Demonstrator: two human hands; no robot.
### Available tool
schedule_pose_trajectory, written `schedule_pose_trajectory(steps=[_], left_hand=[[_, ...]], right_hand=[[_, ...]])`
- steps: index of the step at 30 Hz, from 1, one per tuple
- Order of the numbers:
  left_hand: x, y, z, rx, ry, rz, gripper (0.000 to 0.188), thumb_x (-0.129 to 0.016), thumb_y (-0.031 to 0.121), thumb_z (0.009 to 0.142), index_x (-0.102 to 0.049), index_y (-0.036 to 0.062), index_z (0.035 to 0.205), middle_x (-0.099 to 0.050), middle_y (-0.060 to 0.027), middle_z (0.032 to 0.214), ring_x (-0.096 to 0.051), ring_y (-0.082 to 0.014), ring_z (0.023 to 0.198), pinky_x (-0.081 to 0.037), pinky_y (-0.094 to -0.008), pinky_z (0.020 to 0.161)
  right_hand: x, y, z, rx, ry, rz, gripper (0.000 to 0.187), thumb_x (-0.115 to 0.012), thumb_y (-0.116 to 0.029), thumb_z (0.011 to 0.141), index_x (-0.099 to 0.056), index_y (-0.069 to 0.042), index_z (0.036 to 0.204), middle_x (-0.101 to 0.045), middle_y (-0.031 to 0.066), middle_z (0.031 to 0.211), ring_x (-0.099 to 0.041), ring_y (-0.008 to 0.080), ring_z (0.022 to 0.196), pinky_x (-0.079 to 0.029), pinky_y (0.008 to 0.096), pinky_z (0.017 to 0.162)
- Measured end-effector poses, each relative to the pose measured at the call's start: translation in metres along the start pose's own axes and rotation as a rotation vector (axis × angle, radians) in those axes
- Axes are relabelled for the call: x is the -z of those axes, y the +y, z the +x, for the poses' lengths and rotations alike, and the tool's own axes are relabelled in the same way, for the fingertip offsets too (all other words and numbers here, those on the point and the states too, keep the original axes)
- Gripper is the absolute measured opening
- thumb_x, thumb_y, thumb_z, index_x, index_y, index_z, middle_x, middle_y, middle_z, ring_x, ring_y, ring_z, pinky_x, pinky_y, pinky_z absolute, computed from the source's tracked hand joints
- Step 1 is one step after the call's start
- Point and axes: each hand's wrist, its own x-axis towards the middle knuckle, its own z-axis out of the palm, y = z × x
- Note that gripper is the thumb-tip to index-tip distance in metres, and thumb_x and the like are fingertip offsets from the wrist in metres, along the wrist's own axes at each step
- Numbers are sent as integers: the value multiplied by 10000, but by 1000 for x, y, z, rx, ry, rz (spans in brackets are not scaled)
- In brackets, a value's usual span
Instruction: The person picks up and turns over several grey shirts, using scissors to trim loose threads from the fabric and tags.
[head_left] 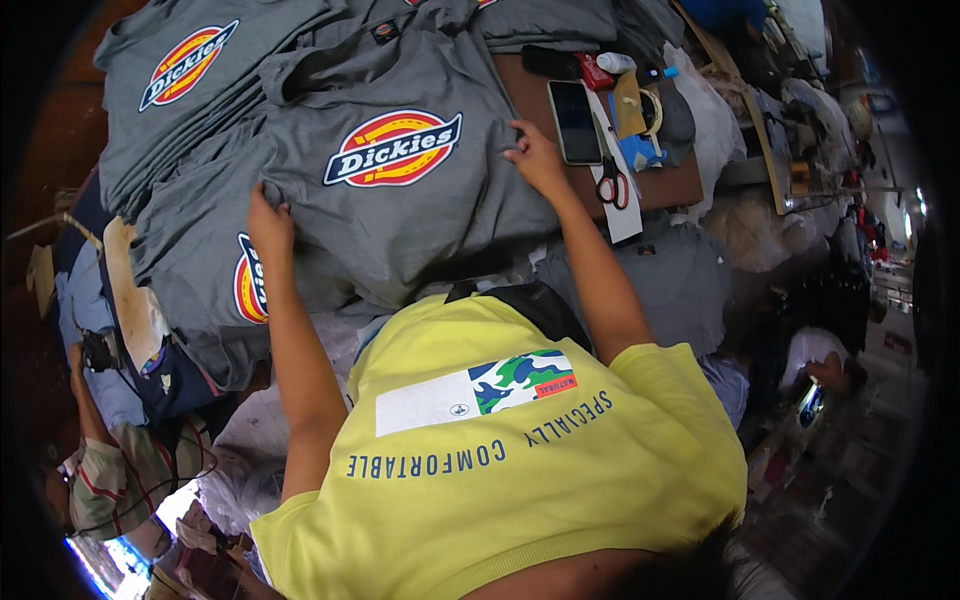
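Note:
A grey T-shirt (420, 230) with a red, yellow and blue chest print lies spread in front of me, its neckline pointing away. My left hand (270, 225) pinches the shirt's left edge, fingers closed on the cloth. At the opposite edge, my right hand (535, 158) grips the fabric between thumb and fingers. Beneath and left of this shirt are more grey shirts, among them a stack (180, 130) at the far left with the same print. Part of another print shows beside my left forearm.
Right of the shirt, a brown board (675, 188) carries a smartphone (575, 122), scissors with red-and-black handles (612, 185), a white strip and a tape roll. More grey cloth (650, 285) is heaped below it. One person's arm (90, 400) shows at lower left; another person (820, 360) is at right.

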Motion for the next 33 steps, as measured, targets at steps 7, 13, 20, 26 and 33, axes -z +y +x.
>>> schedule_pose_trajectory(steps=[7,13,20,26,33], left_hand=[[117,-51,-67,215,-747,-177,357,-658,107,688,-580,14,1024,-490,-52,606,-484,-137,596,-396,-281,561],[52,-33,-33,107,-225,-251,458,-659,294,739,-563,-20,1057,-603,-166,866,-588,-266,841,-442,-328,739],[-17,38,54,90,-368,-329,512,-661,322,739,-544,-51,1069,-591,-224,1004,-561,-331,969,-431,-356,814],[13,34,-9,516,-830,-1318,372,-621,209,798,-540,-10,1088,-598,-142,1040,-613,-231,892,-493,-334,754],[75,37,-103,478,-1215,-1922,557,-559,345,837,-434,-78,1177,-569,-172,1063,-551,-269,1009,-472,-392,839]], right_hand=[[99,25,-79,-310,-730,156,342,-679,-3,667,-569,-30,990,-488,-25,626,-456,67,553,-385,203,505],[56,11,-42,-481,-412,579,239,-603,-232,823,-586,-25,942,-540,-6,686,-515,78,589,-430,214,531],[-6,2,28,-590,-225,1331,320,-586,-245,840,-535,-13,1053,-598,92,978,-585,209,887,-470,353,807],[34,-14,-41,-790,-584,1455,382,-573,-208,849,-485,30,1134,-584,130,1061,-580,210,957,-460,350,838],[106,-2,-110,-388,-374,1290,362,-590,-164,838,-500,40,1124,-586,127,1045,-563,197,987,-420,325,873]])
